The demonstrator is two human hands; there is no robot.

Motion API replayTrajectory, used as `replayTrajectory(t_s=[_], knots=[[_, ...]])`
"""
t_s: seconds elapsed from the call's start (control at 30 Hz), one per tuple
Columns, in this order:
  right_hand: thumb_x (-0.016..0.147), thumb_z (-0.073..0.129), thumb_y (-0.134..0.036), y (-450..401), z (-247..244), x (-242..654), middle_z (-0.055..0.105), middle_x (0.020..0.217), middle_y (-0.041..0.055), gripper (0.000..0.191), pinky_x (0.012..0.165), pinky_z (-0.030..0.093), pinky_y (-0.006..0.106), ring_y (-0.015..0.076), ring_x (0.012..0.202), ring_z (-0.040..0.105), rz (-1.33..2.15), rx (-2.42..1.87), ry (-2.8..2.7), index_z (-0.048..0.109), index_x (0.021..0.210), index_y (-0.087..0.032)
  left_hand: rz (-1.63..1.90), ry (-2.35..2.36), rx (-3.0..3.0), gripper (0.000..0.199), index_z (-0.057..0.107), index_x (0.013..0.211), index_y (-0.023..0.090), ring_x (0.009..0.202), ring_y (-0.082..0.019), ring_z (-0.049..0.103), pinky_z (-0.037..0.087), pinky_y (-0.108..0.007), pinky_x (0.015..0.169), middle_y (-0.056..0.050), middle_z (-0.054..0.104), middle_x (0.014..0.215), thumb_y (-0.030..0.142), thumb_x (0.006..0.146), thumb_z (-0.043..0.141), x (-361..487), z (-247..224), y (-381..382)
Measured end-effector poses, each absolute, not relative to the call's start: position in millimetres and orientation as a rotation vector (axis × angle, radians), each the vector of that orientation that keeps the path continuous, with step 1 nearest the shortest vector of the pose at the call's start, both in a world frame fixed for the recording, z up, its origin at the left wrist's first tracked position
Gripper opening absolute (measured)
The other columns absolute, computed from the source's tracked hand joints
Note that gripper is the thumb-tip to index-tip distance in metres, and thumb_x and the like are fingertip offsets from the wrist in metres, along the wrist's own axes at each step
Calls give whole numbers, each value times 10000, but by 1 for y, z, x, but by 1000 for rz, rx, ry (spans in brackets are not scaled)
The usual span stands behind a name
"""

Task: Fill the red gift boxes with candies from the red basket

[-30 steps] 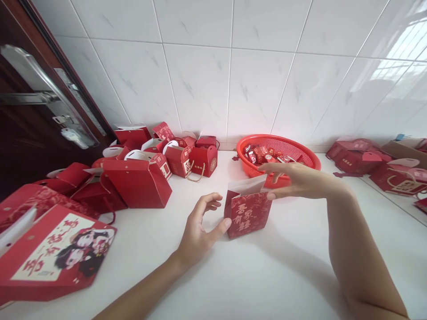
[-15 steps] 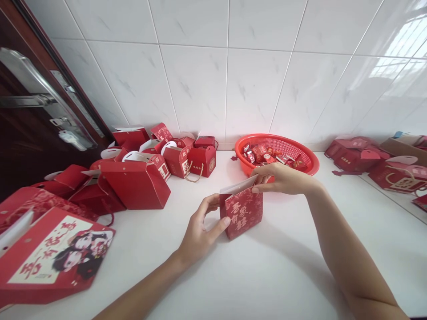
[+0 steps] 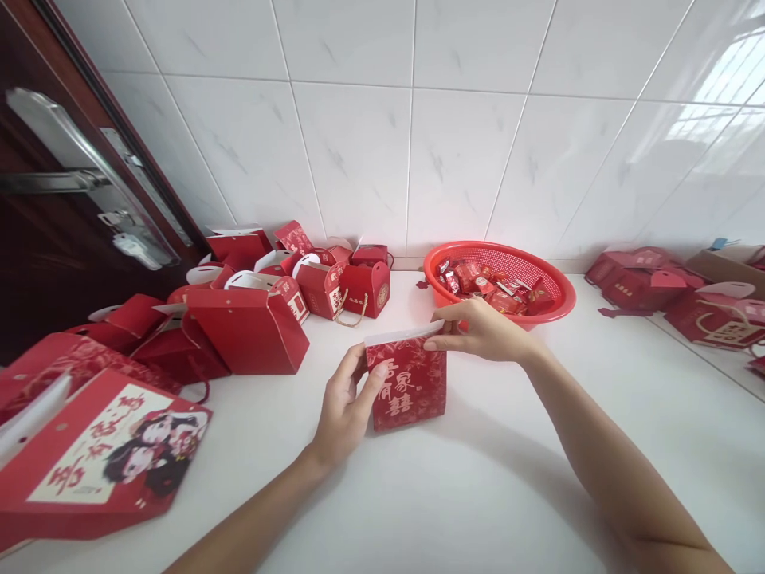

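Observation:
A small red gift box [image 3: 415, 387] with white lettering stands upright on the white tabletop [image 3: 454, 494], its patterned front facing me. A white inner edge shows along its top. My left hand [image 3: 347, 406] grips the box at its left side, the thumb on the front and the fingers behind. At the top right corner my right hand [image 3: 478, 331] pinches the upper edge between thumb and fingers. Behind the box sits a red plastic basket [image 3: 562, 299] holding wrapped candies [image 3: 475, 279], partly hidden by my right hand.
Several red gift boxes [image 3: 251, 331] crowd the left side, with a large printed box [image 3: 119, 454] at the near left. More red boxes [image 3: 642, 279] stand at the far right. A tiled wall [image 3: 352, 159] closes the back, and a dark door [image 3: 53, 239] is at left.
The gift box has shifted left and turned so its front faces me more squarely. Both hands moved left with it, still holding it.

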State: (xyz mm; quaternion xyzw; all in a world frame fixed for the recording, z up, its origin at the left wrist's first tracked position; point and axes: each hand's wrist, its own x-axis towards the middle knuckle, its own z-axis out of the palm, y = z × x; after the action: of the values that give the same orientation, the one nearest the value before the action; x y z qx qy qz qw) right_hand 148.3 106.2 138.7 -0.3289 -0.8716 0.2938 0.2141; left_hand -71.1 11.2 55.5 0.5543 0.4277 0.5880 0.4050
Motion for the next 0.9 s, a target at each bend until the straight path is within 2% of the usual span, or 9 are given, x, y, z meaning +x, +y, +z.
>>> replayTrajectory(t_s=[0.13,0.3,0.4,0.5,0.6,0.77,0.9], knots=[[866,718,-502,105,134,147,591,614,-6,390,514,351,262,130,567,519,850,-900,-2351,594,686,-179,1493,1073,1379,195,631,1062,222,981,-199,669,538,-301,882,-40,715,1066,395,972,623,-72,55,13],[868,694,-562,95,108,150,575,683,-3,424,575,428,269,129,621,513,859,-860,-2232,544,725,-191,1469,1070,1323,205,638,1056,226,932,-176,657,533,-267,840,-32,723,1049,411,969,624,-75,52,15],[868,701,-546,84,83,154,634,830,28,367,680,499,301,159,730,574,831,-849,-2137,622,930,-193,1466,1067,1322,221,641,1049,220,933,-182,661,534,-271,839,-38,729,1057,421,957,638,-75,52,15],[921,654,-493,71,62,154,677,992,68,341,798,532,348,196,864,623,901,-837,-2030,631,1105,-206,1439,1050,1325,246,638,1078,215,982,-203,670,538,-287,862,-52,727,1098,426,951,642,-73,54,13],[948,625,-463,61,53,151,699,1055,83,288,828,539,364,210,908,643,992,-837,-1944,632,1089,-213,1418,1057,1328,282,632,1119,209,1009,-220,675,543,-301,869,-65,725,1126,434,949,640,-71,57,10],[915,668,-469,55,53,148,714,941,61,270,770,530,346,194,813,624,958,-854,-1879,659,989,-209,1402,1066,1329,268,629,1111,213,987,-230,691,556,-326,865,-62,734,1114,428,951,639,-72,58,9],[904,687,-462,52,53,149,703,876,42,260,721,511,319,170,751,594,996,-855,-1830,669,928,-204,1387,1061,1332,293,618,1187,229,1009,-228,694,556,-327,882,-63,729,1152,414,961,632,-74,54,9]])
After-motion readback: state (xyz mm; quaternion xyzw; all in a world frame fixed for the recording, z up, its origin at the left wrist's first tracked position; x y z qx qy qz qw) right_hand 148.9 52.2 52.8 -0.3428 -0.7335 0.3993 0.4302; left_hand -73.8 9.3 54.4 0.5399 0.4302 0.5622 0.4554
